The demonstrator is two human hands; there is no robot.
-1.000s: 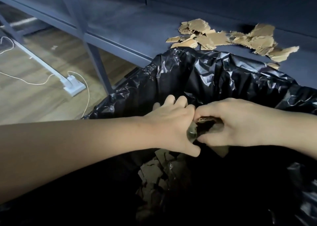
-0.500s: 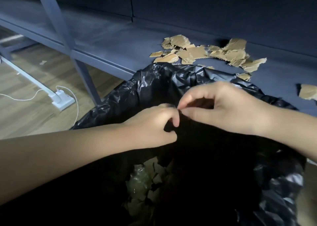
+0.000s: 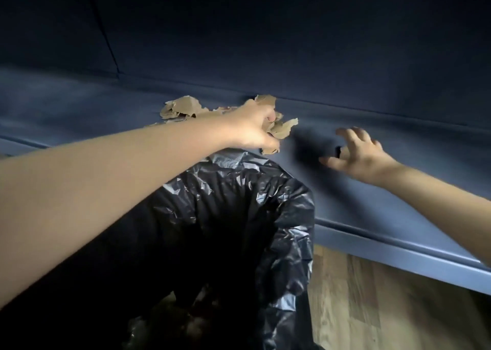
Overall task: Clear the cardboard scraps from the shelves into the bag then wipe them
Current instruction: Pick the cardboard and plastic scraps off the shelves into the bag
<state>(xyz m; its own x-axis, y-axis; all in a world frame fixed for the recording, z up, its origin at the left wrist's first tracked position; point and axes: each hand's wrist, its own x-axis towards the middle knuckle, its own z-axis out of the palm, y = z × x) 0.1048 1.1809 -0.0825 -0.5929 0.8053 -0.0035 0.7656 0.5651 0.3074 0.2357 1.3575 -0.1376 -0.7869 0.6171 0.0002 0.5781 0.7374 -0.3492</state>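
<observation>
cardboard scraps [image 3: 183, 107] on the shelf [image 3: 79, 110] are clutched by left hand [image 3: 255, 129]; right hand [image 3: 356, 155] hovers, fingers spread.

Tan scraps [image 3: 183, 107], black bag [image 3: 239, 203], blue shelf [image 3: 398, 203].

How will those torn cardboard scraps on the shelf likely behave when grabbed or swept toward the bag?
The cardboard scraps look thin and torn, so probably light and apt to scatter. Curled, bent edges suggest they crumple rather than snap under the left hand. On the smooth shelf they should slide easily toward the bag.
</observation>
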